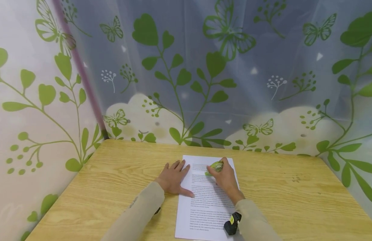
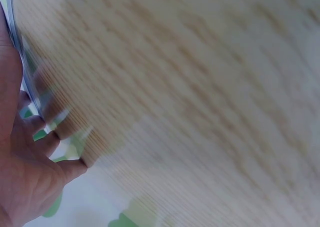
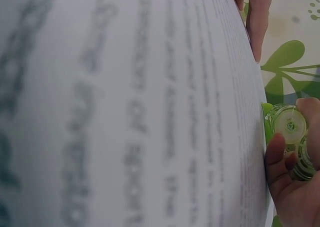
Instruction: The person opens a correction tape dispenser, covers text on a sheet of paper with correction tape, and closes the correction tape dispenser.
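A printed sheet of paper point(image 1: 184, 217) lies on the wooden table, long side running away from me. My left hand point(image 1: 173, 179) rests on its upper left edge, fingers spread; in the left wrist view the hand point(image 2: 30, 177) lies against the tabletop. Near the top lines of text, my right hand point(image 1: 226, 180) grips a green see-through correction tape point(image 1: 216, 166). The right wrist view shows the correction tape point(image 3: 290, 124) with its round reels between the thumb and fingers of the right hand point(image 3: 300, 199). Its tip is at the paper, but contact is hard to make out.
The wooden table point(image 1: 113, 187) extends to both sides of the paper. A curtain with green leaves and butterflies point(image 1: 186, 80) hangs behind the table's far edge and along the sides. A small black device point(image 1: 232, 224) sits at the right wrist.
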The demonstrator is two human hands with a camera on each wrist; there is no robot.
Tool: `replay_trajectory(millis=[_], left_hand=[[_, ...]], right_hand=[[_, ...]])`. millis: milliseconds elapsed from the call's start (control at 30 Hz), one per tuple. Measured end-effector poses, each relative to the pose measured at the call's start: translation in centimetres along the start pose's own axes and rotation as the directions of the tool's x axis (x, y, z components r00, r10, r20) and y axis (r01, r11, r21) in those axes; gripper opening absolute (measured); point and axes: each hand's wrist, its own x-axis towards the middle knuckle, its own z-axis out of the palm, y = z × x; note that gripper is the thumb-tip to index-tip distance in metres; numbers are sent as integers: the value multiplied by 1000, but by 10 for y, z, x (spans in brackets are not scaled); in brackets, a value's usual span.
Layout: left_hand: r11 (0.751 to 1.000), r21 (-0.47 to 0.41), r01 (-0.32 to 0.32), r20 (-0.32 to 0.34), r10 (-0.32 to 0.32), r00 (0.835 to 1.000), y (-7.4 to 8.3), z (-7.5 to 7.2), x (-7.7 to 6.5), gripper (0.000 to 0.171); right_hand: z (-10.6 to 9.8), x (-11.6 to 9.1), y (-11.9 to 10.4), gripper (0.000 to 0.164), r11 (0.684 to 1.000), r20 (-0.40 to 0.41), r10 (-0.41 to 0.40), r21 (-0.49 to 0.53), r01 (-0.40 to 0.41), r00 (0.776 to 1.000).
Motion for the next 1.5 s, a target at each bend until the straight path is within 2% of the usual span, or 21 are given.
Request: replay_trajectory(millis=[700, 1067, 1500], left_hand=[[1000, -8, -2, -4, 2, 1000, 1, -7, -3, 116], [1000, -19, 4, 6, -4, 1000, 2, -4, -2, 116], [1000, -18, -6, -2, 6, 1000, 1, 0, 0, 117]], right_hand=[[-11, -2, 0, 41, 999, -1, 21, 34, -21, 1000], [-13, -3, 5, 41, 998, -15, 57, 33, -57, 998], [-21, -4, 9, 40, 998, -15, 56, 35, -56, 998]])
